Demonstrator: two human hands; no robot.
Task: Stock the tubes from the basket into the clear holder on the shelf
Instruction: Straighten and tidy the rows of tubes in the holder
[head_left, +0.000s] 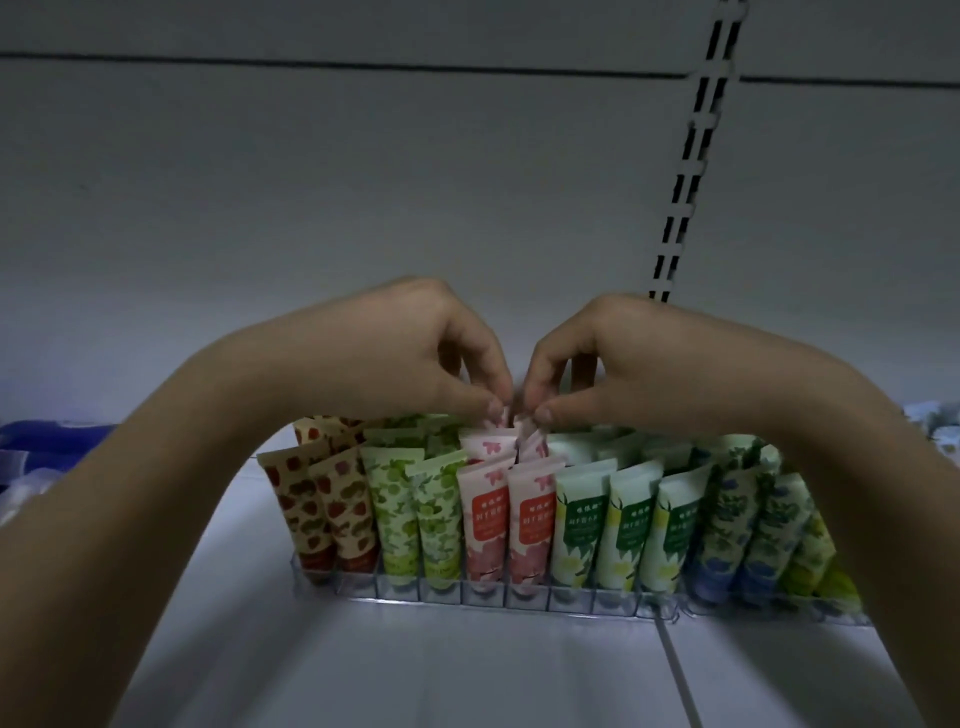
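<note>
A clear holder (524, 597) stands on the white shelf, filled with rows of upright tubes: strawberry-print (311, 509), green-leaf (400, 514), pink (488, 525), pale green (623, 530) and blue-flower (737, 525). Both hands reach over the holder's middle. My left hand (431, 358) pinches the top of a back-row pink tube (488, 441). Just to its right, my right hand (608, 364) pinches the top of a neighbouring pink tube (532, 441). The fingertips nearly meet. The basket is out of view.
The white shelf floor (467, 670) stretches in front of the holder, with a seam at the right. A slotted upright (691, 156) runs up the back wall. Blue packaging (47, 441) lies at the far left, and pale packages (935, 426) at the far right.
</note>
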